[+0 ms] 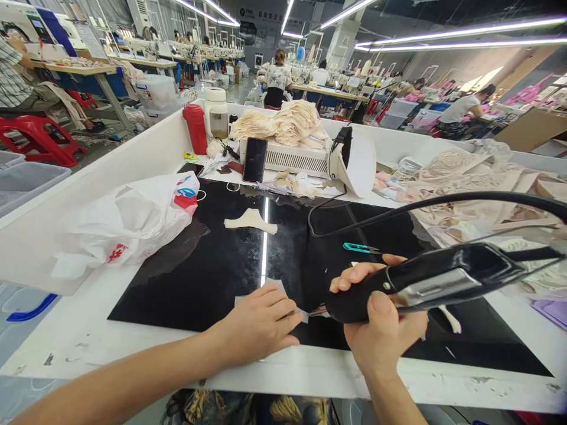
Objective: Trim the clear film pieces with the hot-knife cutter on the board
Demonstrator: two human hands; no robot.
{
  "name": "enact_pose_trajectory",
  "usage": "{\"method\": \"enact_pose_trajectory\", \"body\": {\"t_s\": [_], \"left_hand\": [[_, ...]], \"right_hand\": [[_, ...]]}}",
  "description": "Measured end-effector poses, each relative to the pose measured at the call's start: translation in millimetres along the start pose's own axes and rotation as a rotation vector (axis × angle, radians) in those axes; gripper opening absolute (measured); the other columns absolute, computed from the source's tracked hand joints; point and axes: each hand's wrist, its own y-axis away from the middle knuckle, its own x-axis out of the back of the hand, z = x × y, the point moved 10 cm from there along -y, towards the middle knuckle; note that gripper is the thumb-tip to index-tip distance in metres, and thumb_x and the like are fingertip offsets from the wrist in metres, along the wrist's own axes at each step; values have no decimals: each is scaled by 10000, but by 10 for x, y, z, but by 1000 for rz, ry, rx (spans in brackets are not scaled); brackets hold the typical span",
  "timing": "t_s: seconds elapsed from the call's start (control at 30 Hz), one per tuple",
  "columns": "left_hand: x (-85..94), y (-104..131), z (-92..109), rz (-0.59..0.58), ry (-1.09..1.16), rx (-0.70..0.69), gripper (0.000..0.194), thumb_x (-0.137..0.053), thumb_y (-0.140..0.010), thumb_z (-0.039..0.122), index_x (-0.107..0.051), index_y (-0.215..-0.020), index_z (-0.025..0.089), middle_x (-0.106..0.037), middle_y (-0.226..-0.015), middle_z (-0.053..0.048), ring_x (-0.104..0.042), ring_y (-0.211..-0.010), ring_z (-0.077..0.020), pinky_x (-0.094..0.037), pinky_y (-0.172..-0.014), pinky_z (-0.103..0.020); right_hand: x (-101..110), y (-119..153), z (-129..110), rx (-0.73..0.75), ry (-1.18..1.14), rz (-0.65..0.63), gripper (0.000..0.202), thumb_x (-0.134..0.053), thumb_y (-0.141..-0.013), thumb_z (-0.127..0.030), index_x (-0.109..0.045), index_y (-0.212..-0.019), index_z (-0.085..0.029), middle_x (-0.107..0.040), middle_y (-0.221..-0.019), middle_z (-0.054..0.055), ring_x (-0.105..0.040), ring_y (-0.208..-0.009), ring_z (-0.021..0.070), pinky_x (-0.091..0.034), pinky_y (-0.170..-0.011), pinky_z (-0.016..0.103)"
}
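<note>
My right hand (383, 333) is wrapped round a black corded hand tool (438, 274) with a silver strip along its side. The tool's narrow tip points left, towards a small pale translucent piece (275, 284) on the black mat (212, 277). My left hand (261, 321) lies over that piece with its fingers stretched out, hiding much of it. I cannot tell whether the tip touches the piece. Farther back lies a cream curved fabric piece (250, 221). Turquoise thread snips (361, 248) rest just beyond my right hand.
A white plastic bag (128, 218) lies at the left. At the back are a phone (256, 160), a red bottle (195, 128), stacked cream fabric (283, 125) and a white lamp (358, 162). Beige fabric (473, 183) heaps on the right. The tool's cable (425, 203) arches across the mat.
</note>
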Motion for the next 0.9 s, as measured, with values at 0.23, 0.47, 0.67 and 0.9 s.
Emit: {"method": "enact_pose_trajectory", "body": {"t_s": [0.23, 0.47, 0.67, 0.9], "left_hand": [[-18, 10, 4, -6, 1, -1, 269, -574, -1018, 377, -623, -1185, 172, -674, -1004, -43, -617, -1005, -193, -456, -1053, -381], [-30, 13, 12, 4, -34, -17, 288, -579, -1017, 398, -624, -1195, 175, -667, -990, -40, -618, -993, -200, -452, -1042, -384], [-26, 25, 9, 13, -33, -13, 292, -627, -991, 398, -620, -1185, 180, -655, -988, -22, -604, -987, -191, -441, -1042, -380], [1, 21, 9, 14, -26, -8, 265, -594, -1012, 376, -622, -1186, 178, -666, -996, -20, -614, -986, -186, -446, -1036, -384]], "right_hand": [[13, -17, -7, 2, 4, 16, 410, -798, -799, -347, -599, -1147, -259, -656, -794, -33, -612, -625, 139, -563, -550, 305], [8, 16, 15, -9, 0, 0, 363, -781, -826, -310, -614, -1145, -272, -660, -796, -39, -619, -623, 128, -561, -560, 299], [15, 8, -8, -19, -5, 11, 367, -788, -814, -310, -619, -1137, -267, -663, -793, -32, -622, -616, 136, -564, -553, 312], [13, 66, -26, -39, -5, 12, 393, -794, -793, -336, -617, -1137, -262, -658, -777, -33, -597, -614, 140, -553, -549, 315]]}}
